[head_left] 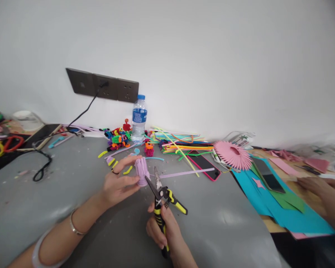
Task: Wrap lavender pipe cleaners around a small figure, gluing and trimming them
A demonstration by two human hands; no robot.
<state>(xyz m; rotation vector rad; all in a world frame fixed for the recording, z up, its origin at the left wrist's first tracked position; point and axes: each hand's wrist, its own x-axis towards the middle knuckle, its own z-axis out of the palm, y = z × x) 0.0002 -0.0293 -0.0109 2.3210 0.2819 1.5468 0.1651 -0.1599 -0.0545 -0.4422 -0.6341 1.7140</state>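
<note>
Between the fingers of my left hand [120, 184] is a small lilac pipe-cleaner piece [142, 171], ribbed at the top and coiled below. A long lilac stem [184, 173] sticks out from it to the right. My right hand [163, 225] is closed round one handle of black and yellow cutters [161, 193]. Their blades are spread and point up, close to the right side of the lilac piece. The other handle stands out to the right. Whether the stem lies between the blades, I cannot tell.
A water bottle [139, 119], coloured pipe cleaners [184, 143] and a pink-cased phone [205, 166] lie beyond my hands. At the right, another person's hands rest near blue paper [290, 212]. A black cable [86, 108] hangs at the left.
</note>
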